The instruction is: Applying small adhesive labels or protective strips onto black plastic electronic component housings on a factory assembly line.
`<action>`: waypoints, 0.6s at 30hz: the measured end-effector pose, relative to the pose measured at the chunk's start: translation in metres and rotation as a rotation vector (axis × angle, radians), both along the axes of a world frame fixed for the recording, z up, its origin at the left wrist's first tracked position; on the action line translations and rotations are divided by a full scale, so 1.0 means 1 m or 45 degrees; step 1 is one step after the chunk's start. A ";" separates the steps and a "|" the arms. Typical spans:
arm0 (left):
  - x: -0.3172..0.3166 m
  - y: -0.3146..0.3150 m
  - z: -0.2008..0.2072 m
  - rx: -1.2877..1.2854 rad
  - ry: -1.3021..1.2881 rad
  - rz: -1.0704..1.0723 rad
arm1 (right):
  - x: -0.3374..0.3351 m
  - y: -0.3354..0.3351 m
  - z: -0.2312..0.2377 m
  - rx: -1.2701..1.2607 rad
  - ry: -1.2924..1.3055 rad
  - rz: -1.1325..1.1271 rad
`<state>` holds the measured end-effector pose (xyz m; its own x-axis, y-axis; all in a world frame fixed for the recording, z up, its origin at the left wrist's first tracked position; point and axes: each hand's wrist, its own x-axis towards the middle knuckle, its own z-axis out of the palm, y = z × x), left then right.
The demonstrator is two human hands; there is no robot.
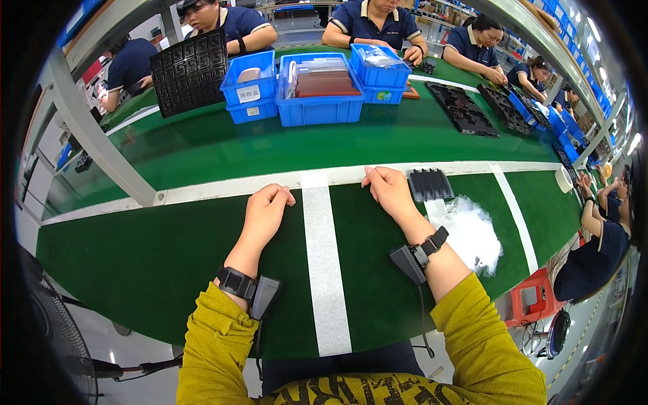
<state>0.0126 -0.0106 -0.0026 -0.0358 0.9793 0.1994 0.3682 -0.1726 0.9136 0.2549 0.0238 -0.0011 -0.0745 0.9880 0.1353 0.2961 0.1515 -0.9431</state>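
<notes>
My left hand [264, 210] rests on the green mat just left of a pale tape strip [322, 270]. Its fingers are curled in, and I see nothing in them. Across the strip, my right hand [393, 192] reaches to the white rail [256, 183] with its fingers bent together, also with nothing visible in them. Close to the right hand lies a black ribbed tray [430, 185]. Beside my right forearm is a loose pile of clear plastic bags [469, 233]. A black strap with a small dark box sits on each wrist.
Beyond the rail, a green belt carries blue bins [320, 111] and black moulded trays [462, 108]. A grey metal post [101, 145] stands at the left. Several co-workers sit along the far side and at right. A red stool [530, 297] is at lower right, a fan [57, 331] at lower left.
</notes>
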 end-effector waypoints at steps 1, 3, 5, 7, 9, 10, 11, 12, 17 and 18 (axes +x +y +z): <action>0.000 -0.001 0.002 -0.024 -0.003 -0.017 | 0.000 0.001 -0.001 0.011 -0.001 0.003; 0.000 -0.001 0.003 -0.049 -0.006 -0.039 | 0.000 0.002 -0.001 0.021 -0.002 0.000; 0.000 0.000 0.002 -0.047 -0.011 -0.037 | 0.000 0.001 0.000 -0.002 -0.014 -0.004; 0.000 0.001 -0.003 -0.019 -0.024 -0.026 | 0.000 0.001 0.000 0.007 -0.017 -0.010; 0.000 0.002 -0.003 0.013 -0.035 -0.012 | 0.000 0.001 0.000 0.021 -0.019 -0.013; 0.001 0.002 -0.003 0.009 -0.028 -0.005 | 0.000 0.001 -0.001 0.025 -0.024 -0.012; 0.001 0.001 -0.003 0.003 -0.022 0.001 | 0.001 0.001 -0.002 0.028 -0.030 -0.011; 0.001 0.001 -0.002 0.004 -0.022 0.001 | 0.000 0.001 -0.001 0.029 -0.030 -0.011; 0.001 0.000 0.003 -0.047 0.015 -0.021 | -0.001 -0.001 0.002 0.043 0.003 -0.008; 0.001 0.000 0.002 -0.047 0.014 -0.022 | -0.001 -0.001 0.002 0.043 0.003 -0.009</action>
